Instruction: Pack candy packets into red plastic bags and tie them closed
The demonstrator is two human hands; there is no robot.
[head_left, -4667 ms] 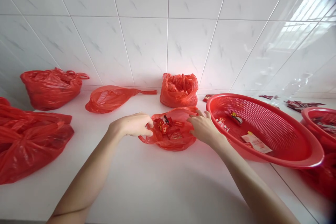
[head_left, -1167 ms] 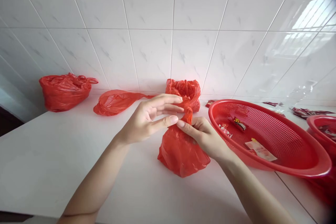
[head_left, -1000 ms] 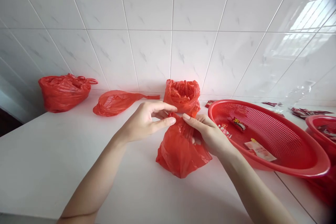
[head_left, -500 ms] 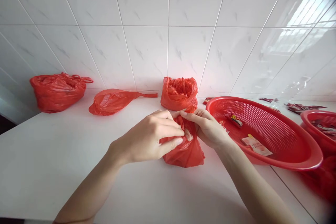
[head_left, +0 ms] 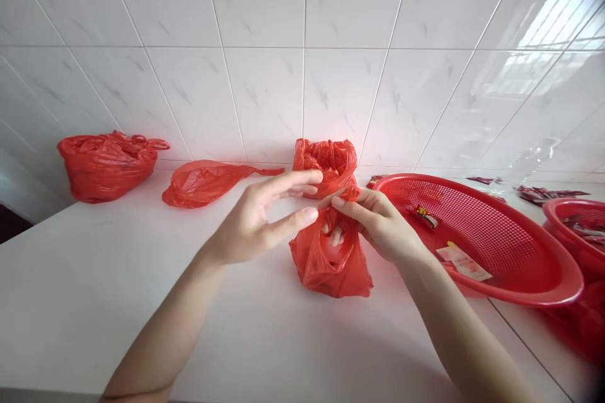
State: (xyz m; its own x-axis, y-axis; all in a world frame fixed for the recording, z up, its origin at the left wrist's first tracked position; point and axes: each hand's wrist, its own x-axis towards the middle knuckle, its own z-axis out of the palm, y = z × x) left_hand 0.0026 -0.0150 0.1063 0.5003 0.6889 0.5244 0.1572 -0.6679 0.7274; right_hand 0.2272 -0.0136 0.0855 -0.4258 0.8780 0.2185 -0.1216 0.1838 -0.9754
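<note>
A thin red plastic bag (head_left: 331,271) hangs just above or rests on the white counter, in front of me; I cannot tell which. My right hand (head_left: 378,217) pinches its gathered top between thumb and forefinger, and other fingertips show through the bag's opening. To the left of the bag, my left hand (head_left: 269,214) is open, thumb and fingers spread apart, with nothing in it. Behind the hands stands another red plastic bag (head_left: 326,164), stuffed with crumpled red plastic. What the held bag contains, if anything, is hidden.
At right, a large red perforated basket (head_left: 520,296) holds a few small packets (head_left: 463,261). A second red basket (head_left: 562,206) with wrappers is at the far right. A flat red bag (head_left: 198,186) and a full red bag (head_left: 108,170) lie along the tiled wall at left.
My left hand has let go of the bag, moved up and left, and spread its fingers. The right hand keeps its pinch on the bag's top, and the bag's opening shows more.
</note>
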